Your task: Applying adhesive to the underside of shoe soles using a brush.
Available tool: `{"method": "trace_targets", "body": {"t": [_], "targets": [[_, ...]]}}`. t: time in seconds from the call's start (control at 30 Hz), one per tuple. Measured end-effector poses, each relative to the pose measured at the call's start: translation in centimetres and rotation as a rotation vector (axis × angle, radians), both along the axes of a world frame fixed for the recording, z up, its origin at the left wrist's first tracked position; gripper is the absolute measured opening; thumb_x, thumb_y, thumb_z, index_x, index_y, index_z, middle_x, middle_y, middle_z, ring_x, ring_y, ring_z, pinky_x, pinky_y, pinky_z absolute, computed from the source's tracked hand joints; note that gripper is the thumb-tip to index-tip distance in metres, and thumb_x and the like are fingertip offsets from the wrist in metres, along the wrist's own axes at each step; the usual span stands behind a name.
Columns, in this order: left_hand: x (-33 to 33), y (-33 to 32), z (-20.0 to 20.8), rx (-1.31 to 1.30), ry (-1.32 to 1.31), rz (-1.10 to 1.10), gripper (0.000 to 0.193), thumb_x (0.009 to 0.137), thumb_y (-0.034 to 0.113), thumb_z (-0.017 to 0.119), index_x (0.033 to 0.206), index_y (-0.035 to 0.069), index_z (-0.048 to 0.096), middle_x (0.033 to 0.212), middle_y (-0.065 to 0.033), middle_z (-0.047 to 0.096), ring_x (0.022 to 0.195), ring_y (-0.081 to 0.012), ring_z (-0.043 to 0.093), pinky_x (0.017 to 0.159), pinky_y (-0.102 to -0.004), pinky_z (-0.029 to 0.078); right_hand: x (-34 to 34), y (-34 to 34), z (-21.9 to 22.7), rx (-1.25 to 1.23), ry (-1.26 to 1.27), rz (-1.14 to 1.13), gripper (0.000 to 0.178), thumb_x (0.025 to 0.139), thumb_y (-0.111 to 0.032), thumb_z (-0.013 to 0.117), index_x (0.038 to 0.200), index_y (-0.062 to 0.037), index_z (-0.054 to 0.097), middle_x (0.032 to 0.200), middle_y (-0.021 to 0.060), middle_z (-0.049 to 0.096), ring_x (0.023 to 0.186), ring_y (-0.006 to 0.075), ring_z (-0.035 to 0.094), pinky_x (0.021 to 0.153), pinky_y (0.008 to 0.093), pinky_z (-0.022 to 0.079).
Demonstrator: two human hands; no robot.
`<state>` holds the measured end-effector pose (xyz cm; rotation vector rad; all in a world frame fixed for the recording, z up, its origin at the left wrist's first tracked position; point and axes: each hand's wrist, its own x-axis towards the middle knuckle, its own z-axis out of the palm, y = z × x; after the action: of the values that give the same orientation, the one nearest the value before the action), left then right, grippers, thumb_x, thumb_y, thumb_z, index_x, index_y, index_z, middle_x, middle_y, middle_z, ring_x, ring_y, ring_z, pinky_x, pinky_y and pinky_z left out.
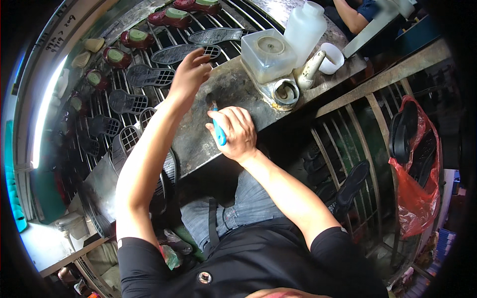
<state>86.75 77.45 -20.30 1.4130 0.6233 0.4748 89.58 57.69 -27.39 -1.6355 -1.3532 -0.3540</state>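
Observation:
My right hand [235, 130] grips a small brush by its blue handle [219, 133]. The brush's dark tip points away from me, low over the stained metal bench [198, 144]. Farther off and to the left, my left hand [190, 77] reaches over the rack with its fingers apart and nothing seen in them. Just beyond it lies a black shoe sole [166, 55], partly covered by the fingers. Another black sole [138, 77] rests on the bars left of that hand. Whether the left fingers touch a sole, I cannot tell.
Dark red shoes [136, 38] and more soles stand on the barred rack. At the bench's right are a square clear container [268, 59], a white bottle [310, 30], a crusted pot [285, 94] and a white cup [332, 58]. A red bag [422, 188] hangs right.

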Motion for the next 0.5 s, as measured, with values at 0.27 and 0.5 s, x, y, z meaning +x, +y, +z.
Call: {"method": "trace_targets", "body": {"t": [0.27, 0.5], "targets": [[-23.1, -10.0, 2.6, 1.318, 1.017, -0.188, 0.093, 0.089, 0.047, 0.086, 0.162, 0.002, 0.048, 0.167, -0.0318, 0.041, 0.156, -0.0615, 0.029, 0.127, -0.0693, 0.029, 0.2, -0.5, -0.5, 0.001, -0.046, -0.021, 0.031, 0.098, -0.028, 0.077, 0.122, -0.0103, 0.068, 0.105, 0.0085, 0.069, 0.102, 0.0311, 0.068, 0.097, 0.0487, 0.052], [-29.6, -11.4, 0.7, 1.114, 0.879, 0.102, 0.084, 0.090, 0.030, 0.084, 0.162, 0.008, 0.049, 0.174, -0.0295, 0.032, 0.164, -0.0468, 0.025, 0.133, -0.0541, 0.027, -0.7, -0.4, 0.4, 0.014, -0.045, -0.018, 0.028, 0.098, -0.026, 0.076, 0.121, -0.0104, 0.068, 0.104, 0.0088, 0.070, 0.103, 0.0316, 0.068, 0.098, 0.0480, 0.050]]}}
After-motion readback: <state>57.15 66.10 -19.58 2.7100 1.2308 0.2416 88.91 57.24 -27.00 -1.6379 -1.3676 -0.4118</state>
